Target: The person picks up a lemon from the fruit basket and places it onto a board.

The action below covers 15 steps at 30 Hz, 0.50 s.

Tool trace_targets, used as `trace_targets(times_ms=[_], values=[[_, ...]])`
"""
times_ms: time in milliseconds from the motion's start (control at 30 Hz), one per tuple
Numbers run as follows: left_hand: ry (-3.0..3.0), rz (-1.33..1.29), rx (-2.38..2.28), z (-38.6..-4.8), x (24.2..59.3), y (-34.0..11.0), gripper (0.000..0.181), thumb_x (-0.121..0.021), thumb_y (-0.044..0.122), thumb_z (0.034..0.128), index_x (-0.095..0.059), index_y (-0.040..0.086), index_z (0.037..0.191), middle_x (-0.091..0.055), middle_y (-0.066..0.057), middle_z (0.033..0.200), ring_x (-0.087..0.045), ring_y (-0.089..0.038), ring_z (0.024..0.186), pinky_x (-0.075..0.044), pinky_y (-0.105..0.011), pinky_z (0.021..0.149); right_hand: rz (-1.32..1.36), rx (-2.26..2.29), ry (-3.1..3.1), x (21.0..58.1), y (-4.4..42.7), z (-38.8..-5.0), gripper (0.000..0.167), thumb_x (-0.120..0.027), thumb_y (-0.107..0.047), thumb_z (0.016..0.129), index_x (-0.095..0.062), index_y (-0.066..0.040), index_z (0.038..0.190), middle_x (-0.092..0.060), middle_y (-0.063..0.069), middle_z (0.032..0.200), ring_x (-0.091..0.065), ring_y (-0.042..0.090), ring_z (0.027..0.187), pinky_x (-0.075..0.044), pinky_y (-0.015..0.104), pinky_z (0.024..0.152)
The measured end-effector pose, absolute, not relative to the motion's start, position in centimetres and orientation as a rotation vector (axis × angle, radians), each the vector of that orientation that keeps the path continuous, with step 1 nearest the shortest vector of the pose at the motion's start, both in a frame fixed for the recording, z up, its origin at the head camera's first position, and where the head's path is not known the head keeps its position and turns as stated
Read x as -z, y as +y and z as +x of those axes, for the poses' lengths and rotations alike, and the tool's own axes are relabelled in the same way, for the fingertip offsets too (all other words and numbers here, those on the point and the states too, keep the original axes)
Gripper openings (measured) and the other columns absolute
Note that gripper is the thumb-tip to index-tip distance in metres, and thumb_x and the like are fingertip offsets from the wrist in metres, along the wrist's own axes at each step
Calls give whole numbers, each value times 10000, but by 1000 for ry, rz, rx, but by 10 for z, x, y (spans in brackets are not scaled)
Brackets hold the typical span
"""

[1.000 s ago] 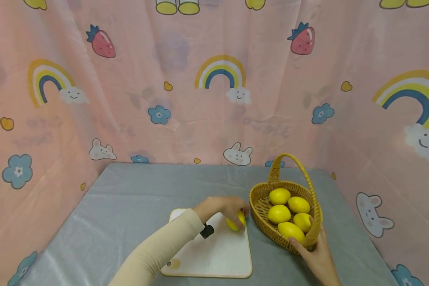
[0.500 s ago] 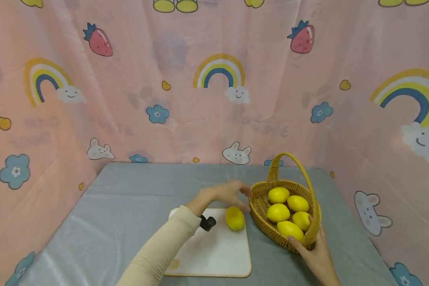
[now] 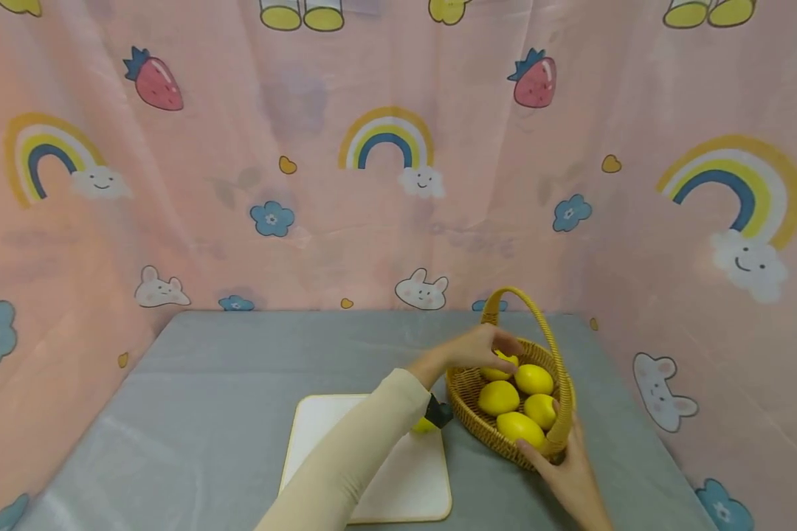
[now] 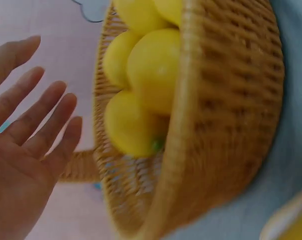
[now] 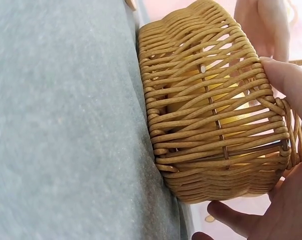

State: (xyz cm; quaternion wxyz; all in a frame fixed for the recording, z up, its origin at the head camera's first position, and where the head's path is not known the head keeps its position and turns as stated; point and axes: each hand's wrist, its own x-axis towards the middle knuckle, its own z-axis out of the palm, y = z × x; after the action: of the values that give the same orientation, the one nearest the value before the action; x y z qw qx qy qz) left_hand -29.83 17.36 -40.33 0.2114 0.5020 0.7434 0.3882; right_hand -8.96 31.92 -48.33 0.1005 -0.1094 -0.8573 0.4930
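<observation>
Steady on 1 side, reaching on the other

The left hand point(image 3: 471, 349) hung over the basket point(image 4: 228, 110), fingers spread and lightly bent, holding nothing, clear of the 5 lemons point(image 3: 499, 398) inside. The right hand point(image 3: 571, 476) gripped the basket beside its handle point(image 3: 559, 369), thumb over the rim. A clean pick probably called for fingers and thumb straddling 1 lemon's middle, wrist clear of the handle, basket braced. Another lemon point(image 3: 423, 425) lay on the white board point(image 3: 412, 487), mostly hidden.

Right grip point(image 5: 287, 205) holds wicker basket point(image 5: 211, 172) on grey cloth point(image 5: 65, 125); yellow fruit point(image 5: 235, 121) inside.
</observation>
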Motion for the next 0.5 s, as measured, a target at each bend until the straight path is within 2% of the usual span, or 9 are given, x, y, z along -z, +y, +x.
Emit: trace_targets(times_ms=[167,333,500], values=[[2067,1340,-1103,-298,408,204,398,-710,145,939,-625,26,1309,-647,-90,1280,-604,-133,1150,-462,-165,919,-283,-1439,-2519,482,322,-93,954,-747,-287,914,-123,-30,1588,-60,251,1593,-216,476,1387,-242,713,1041],[2061,1251,-1147,-294,413,227,350,-718,95,925,-656,41,1265,-664,-60,1247,-619,-118,1119,-478,-187,913,-340,-1432,-2541,483,322,-92,973,-740,-337,915,-103,-81,1604,-37,264,1601,-218,506,1383,-237,732,1027],[2074,1202,-1140,-295,418,244,213,-731,97,915,-708,53,1122,-701,-10,1075,-628,-72,946,-506,-191,813,-398,-1460,-2553,483,322,-90,990,-731,-392,911,-101,-72,1604,-43,261,1598,-230,506,1386,-256,731,1035]])
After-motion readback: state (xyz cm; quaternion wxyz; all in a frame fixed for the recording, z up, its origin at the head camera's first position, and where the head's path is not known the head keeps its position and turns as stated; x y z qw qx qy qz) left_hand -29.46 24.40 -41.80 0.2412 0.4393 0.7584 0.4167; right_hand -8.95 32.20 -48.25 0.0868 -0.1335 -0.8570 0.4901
